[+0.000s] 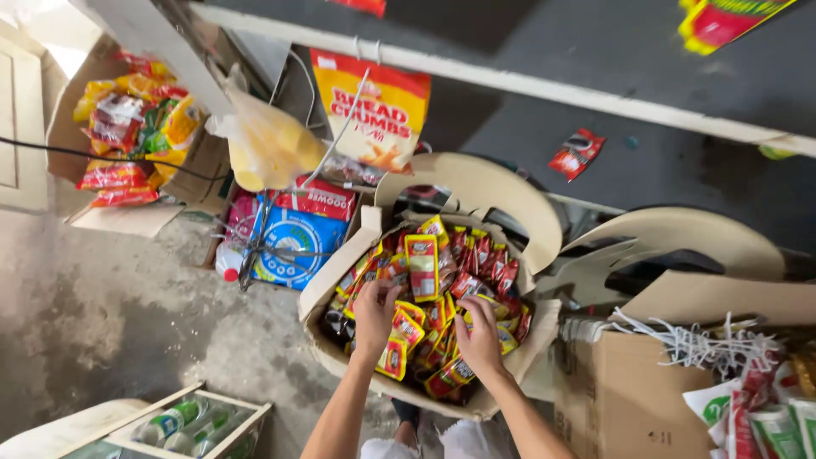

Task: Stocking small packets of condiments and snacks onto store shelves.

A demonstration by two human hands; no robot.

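An open cardboard box (331, 285) sits in front of me, full of several small red and yellow sachets (423, 263). My left hand (374, 313) reaches into the pile at the box's near left, fingers curled among the sachets. My right hand (481, 333) lies on the pile at the near middle, fingers bent over the packets. Whether either hand has a firm hold on a sachet I cannot tell.
A box of snack packets (127, 127) stands far left. A yellow plastic bag (268, 144) and an orange crumb bag (374, 106) hang above a blue and red carton (293, 234). A brown carton (629, 399) with white hangers is at right, a crate of bottles (191, 421) lower left.
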